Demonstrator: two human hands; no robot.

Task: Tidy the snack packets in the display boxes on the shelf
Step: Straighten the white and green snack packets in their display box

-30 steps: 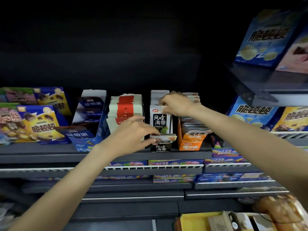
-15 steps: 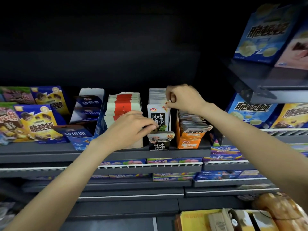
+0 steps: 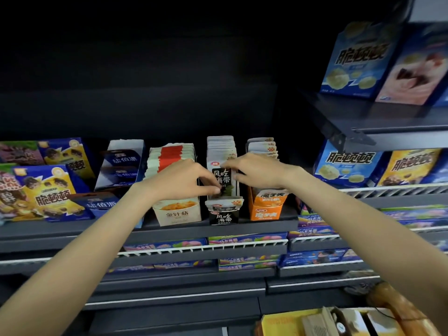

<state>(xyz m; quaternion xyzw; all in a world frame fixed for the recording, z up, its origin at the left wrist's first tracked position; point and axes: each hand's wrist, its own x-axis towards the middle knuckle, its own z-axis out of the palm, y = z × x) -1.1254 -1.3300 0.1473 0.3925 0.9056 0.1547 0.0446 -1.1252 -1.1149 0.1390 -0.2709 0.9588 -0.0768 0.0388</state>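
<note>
Both your hands are on the middle display box, the black-and-white one (image 3: 223, 215) printed 风吃海带, sitting on the dark shelf (image 3: 72, 229) at dead centre. Your left hand (image 3: 180, 181) comes in from 7 o'clock and pinches the lower edge of the front packet (image 3: 221, 177) between thumb and fingertips. Your right hand (image 3: 257, 170) reaches in from 4 o'clock with curled fingers gripping that same packet's top right corner. The packet stands upright at the front of the row, and you can read 风吃海带 on its black label with a small red logo above. Behind it the rest of the white packets (image 3: 220, 144) are stacked tight toward 12 o'clock.

Just left, touching your left wrist, is the cream box (image 3: 177, 213) marked 金针菇, full of red-and-white packets (image 3: 171, 155). Just right is the orange box (image 3: 266, 210); its writing looks like 魔芋爽 but it's a bit blurry. Its packets show "30" stickers.

Out at 9 o'clock are yellow and blue 脆顿顿 bags (image 3: 48, 192) and a blue box (image 3: 103, 206) reading something like 钻值派, can't tell for sure. At 3 o'clock, more blue 脆顿顿 bags (image 3: 344, 166), and another up at 1 o'clock (image 3: 356, 59). Down at 5 o'clock a lower shelf holds blue OREO packs (image 3: 317, 258)
</note>
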